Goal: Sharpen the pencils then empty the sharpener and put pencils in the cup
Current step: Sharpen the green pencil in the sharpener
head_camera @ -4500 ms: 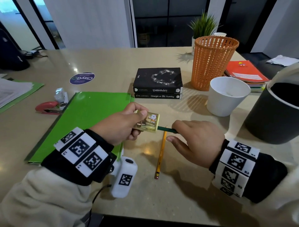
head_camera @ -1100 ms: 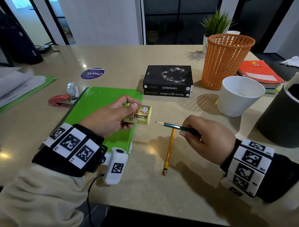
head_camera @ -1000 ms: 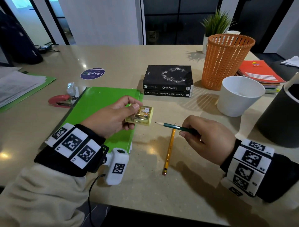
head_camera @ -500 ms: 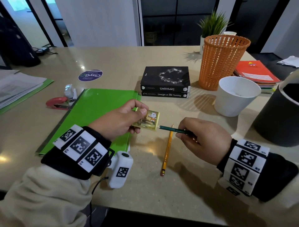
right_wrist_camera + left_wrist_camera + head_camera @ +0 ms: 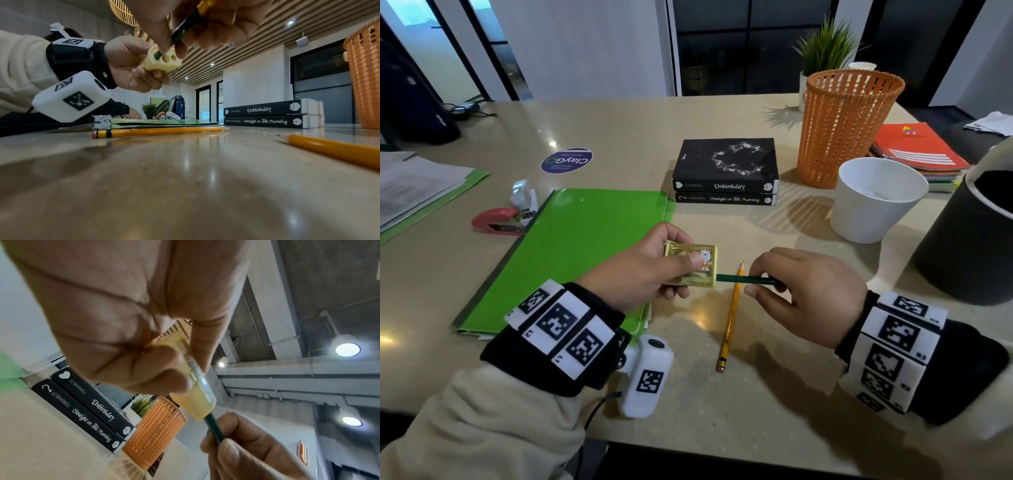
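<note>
1. My left hand (image 5: 640, 270) grips the sharpener (image 5: 693, 263) at frame centre; my right hand (image 5: 804, 291) pinches the green pencil (image 5: 743, 279), its tip inside.
2. Twisting off-axis could snap the lead.
3. The cup (image 5: 876, 198), upper right, waits; a yellow pencil (image 5: 731, 317) lies below my hands.

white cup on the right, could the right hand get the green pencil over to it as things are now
Probably yes. The right hand pinches the green pencil, whose tip sits in the sharpener held by the left hand. Once pulled out, bare table lies between it and the white cup, whose mouth is open.
</note>
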The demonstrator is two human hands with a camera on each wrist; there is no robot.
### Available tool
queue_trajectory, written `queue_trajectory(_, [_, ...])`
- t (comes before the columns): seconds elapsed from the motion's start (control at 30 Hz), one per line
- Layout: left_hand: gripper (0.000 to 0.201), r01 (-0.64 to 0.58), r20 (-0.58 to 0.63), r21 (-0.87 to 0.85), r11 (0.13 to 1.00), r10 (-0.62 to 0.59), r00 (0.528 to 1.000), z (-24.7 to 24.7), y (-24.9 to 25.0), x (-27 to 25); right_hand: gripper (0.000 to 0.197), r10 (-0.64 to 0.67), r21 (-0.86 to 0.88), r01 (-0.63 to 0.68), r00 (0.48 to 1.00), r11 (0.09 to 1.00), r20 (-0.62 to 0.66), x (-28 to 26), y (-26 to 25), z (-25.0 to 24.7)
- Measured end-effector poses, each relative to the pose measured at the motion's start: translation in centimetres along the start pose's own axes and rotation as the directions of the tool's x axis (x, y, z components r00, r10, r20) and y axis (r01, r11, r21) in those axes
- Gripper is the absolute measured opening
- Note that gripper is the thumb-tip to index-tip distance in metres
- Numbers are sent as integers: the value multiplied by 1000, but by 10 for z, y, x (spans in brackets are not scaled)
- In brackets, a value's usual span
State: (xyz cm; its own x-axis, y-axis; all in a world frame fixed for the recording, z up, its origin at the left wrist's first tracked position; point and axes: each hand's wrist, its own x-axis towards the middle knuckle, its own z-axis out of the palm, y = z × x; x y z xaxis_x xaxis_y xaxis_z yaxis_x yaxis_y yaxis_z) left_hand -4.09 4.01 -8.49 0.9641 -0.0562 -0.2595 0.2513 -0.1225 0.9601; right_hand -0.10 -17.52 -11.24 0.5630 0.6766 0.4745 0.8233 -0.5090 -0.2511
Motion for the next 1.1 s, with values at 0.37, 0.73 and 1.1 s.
queue_trajectory(0.37, [28, 12, 26, -155, 988, -8, 1000, 0, -1, 0, 24, -71, -100, 72, 997, 992, 19, 1, -3, -1])
queue_trajectory(0.73, [65, -173, -17, -142, 975, 173, 985, -30, -5, -3, 22, -48, -101, 47, 999, 994, -12, 1, -3, 0])
queue_trajectory(1.1, [81, -166, 43, -149, 975, 175, 984, -30, -9, -1, 26, -1, -97, 0, 1000, 995, -13, 1, -6, -4])
